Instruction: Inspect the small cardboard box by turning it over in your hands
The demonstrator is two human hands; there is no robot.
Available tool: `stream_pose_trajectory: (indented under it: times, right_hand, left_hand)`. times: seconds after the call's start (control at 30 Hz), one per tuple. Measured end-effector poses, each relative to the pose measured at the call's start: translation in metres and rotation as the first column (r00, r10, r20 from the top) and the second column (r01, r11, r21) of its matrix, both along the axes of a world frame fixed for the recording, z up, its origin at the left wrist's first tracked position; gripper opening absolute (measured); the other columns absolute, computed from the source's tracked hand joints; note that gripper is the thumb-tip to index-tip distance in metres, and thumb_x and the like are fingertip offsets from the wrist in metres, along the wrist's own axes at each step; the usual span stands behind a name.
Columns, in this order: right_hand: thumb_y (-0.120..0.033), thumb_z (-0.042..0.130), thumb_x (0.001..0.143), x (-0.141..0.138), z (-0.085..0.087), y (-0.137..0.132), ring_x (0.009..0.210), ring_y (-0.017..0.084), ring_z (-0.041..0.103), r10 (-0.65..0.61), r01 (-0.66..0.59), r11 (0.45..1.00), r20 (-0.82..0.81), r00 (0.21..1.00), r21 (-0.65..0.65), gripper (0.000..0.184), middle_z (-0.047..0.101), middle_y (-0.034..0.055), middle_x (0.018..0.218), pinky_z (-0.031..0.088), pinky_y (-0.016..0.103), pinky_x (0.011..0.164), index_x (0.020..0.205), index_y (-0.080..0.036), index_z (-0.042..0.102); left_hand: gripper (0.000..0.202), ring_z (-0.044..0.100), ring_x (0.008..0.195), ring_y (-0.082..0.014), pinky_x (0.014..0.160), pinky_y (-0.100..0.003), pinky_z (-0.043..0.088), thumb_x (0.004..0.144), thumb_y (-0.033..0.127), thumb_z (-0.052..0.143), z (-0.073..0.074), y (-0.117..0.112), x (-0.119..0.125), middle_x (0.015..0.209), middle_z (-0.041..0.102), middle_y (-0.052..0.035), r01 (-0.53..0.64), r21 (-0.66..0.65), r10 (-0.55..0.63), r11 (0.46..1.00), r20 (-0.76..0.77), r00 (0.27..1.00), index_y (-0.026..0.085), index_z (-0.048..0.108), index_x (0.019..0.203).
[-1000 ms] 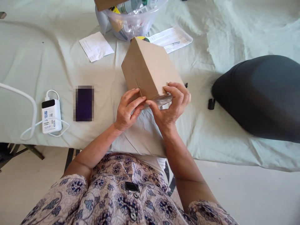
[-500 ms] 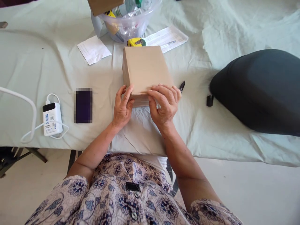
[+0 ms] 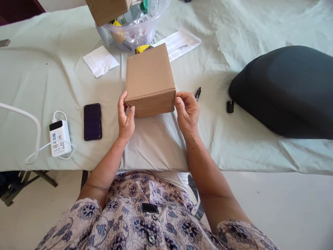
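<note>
A closed brown cardboard box stands on the pale green cloth of the table, just in front of me. My left hand grips its near left corner, thumb on the front face. My right hand holds the near right corner with the fingers curled around the side. Both hands hold the same box between them.
A clear plastic tub with bottles and another cardboard box stands behind. A yellow tape measure, two paper sheets, a black marker and its cap, a phone, a white power bank and a dark cushion lie around.
The box was tilted on edge with my fingers pressing at its near bottom seam; it was then laid flat and turned, and my hands moved apart to its two near corners.
</note>
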State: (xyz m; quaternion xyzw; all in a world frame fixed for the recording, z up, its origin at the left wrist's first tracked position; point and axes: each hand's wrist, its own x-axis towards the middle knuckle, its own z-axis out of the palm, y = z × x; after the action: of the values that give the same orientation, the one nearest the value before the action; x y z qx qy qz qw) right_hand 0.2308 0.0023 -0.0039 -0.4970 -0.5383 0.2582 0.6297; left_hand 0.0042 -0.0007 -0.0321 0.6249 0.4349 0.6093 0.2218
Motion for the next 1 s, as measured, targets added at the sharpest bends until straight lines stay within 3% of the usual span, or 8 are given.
stream_pose_trajectory:
  times: [0.1, 0.27, 0.43, 0.53, 0.67, 0.8, 0.93, 1.0]
  right_hand:
    - [-0.078, 0.065, 0.087, -0.001, 0.001, 0.001, 0.088, 0.016, 0.069, 0.009, -0.010, 1.000, -0.042, 0.999, -0.029, 0.053, 0.075, 0.0005, 0.093, 0.057, 0.033, 0.084, 0.098, -0.027, 0.075]
    - [-0.080, 0.064, 0.087, 0.002, -0.001, 0.002, 0.095, 0.017, 0.070, 0.046, -0.047, 0.996, -0.020, 0.999, -0.071, 0.057, 0.076, 0.0027, 0.100, 0.058, 0.033, 0.084, 0.103, -0.027, 0.074]
    - [-0.079, 0.063, 0.088, 0.002, -0.002, 0.002, 0.076, 0.014, 0.067, 0.109, -0.112, 0.988, -0.031, 0.994, -0.109, 0.057, 0.069, -0.0022, 0.081, 0.057, 0.032, 0.075, 0.114, -0.029, 0.072]
    - [-0.078, 0.061, 0.090, 0.000, 0.001, 0.001, 0.069, 0.013, 0.068, 0.166, -0.170, 0.984, -0.073, 0.983, -0.054, 0.057, 0.067, -0.0042, 0.075, 0.057, 0.032, 0.070, 0.120, -0.030, 0.069]
    - [-0.076, 0.058, 0.094, -0.001, 0.004, -0.002, 0.071, 0.015, 0.071, 0.180, -0.178, 0.983, -0.052, 0.982, 0.038, 0.054, 0.073, -0.0013, 0.083, 0.057, 0.032, 0.064, 0.124, -0.032, 0.065]
    - [-0.076, 0.057, 0.094, -0.002, 0.001, -0.003, 0.073, 0.016, 0.071, 0.148, -0.148, 0.988, -0.011, 0.989, 0.055, 0.055, 0.073, 0.0003, 0.090, 0.061, 0.034, 0.068, 0.129, -0.034, 0.062]
    - [-0.076, 0.068, 0.086, -0.009, -0.010, -0.003, 0.077, 0.015, 0.069, 0.152, -0.154, 0.987, 0.044, 0.987, 0.048, 0.079, 0.075, 0.0026, 0.112, 0.062, 0.035, 0.069, 0.152, -0.040, 0.046]
    - [-0.077, 0.070, 0.084, -0.012, -0.014, -0.003, 0.074, 0.014, 0.067, 0.165, -0.169, 0.984, 0.078, 0.983, 0.051, 0.091, 0.073, 0.0047, 0.126, 0.061, 0.032, 0.064, 0.160, -0.041, 0.035]
  left_hand:
    - [0.062, 0.062, 0.138, -0.0236, 0.113, -0.038, 0.054, 0.103, 0.061, 0.056, -0.003, 0.003, -0.004, 0.156, 0.057, -0.0090, 0.020, -0.008, -0.020, 1.000, 0.003, 1.000, 0.039, 0.039, 0.158]
    - [0.067, 0.070, 0.117, -0.0216, 0.084, -0.031, 0.062, 0.103, 0.065, 0.052, -0.005, 0.007, -0.012, 0.145, 0.063, -0.0092, 0.045, -0.044, -0.045, 0.998, 0.013, 0.999, 0.044, 0.029, 0.162]
    - [0.069, 0.067, 0.125, -0.0234, 0.096, -0.040, 0.063, 0.102, 0.069, 0.049, -0.003, 0.012, -0.020, 0.153, 0.060, -0.0102, 0.032, -0.051, -0.031, 0.998, 0.016, 0.999, 0.047, 0.025, 0.163]
    - [0.067, 0.065, 0.129, -0.0229, 0.098, -0.041, 0.063, 0.102, 0.071, 0.049, -0.003, 0.011, -0.020, 0.158, 0.057, -0.0090, 0.062, -0.090, -0.057, 0.994, 0.066, 0.996, 0.051, 0.026, 0.161]
    - [0.065, 0.065, 0.131, -0.0223, 0.096, -0.041, 0.064, 0.100, 0.072, 0.051, -0.002, 0.008, -0.016, 0.158, 0.055, -0.0071, 0.144, -0.168, -0.118, 0.975, 0.158, 0.980, 0.056, 0.026, 0.158]
    - [0.069, 0.062, 0.135, -0.0236, 0.097, -0.043, 0.064, 0.099, 0.075, 0.051, -0.002, 0.005, -0.009, 0.159, 0.054, -0.0078, 0.177, -0.209, -0.138, 0.962, 0.187, 0.973, 0.056, 0.023, 0.159]
    - [0.074, 0.058, 0.140, -0.0248, 0.100, -0.045, 0.063, 0.095, 0.076, 0.059, 0.006, -0.002, 0.003, 0.162, 0.049, -0.0072, 0.218, -0.233, -0.149, 0.948, 0.279, 0.949, 0.057, 0.024, 0.157]
    - [0.076, 0.054, 0.145, -0.0253, 0.102, -0.044, 0.062, 0.092, 0.073, 0.068, 0.016, -0.008, 0.013, 0.164, 0.047, -0.0052, 0.257, -0.258, -0.141, 0.931, 0.396, 0.908, 0.057, 0.029, 0.154]
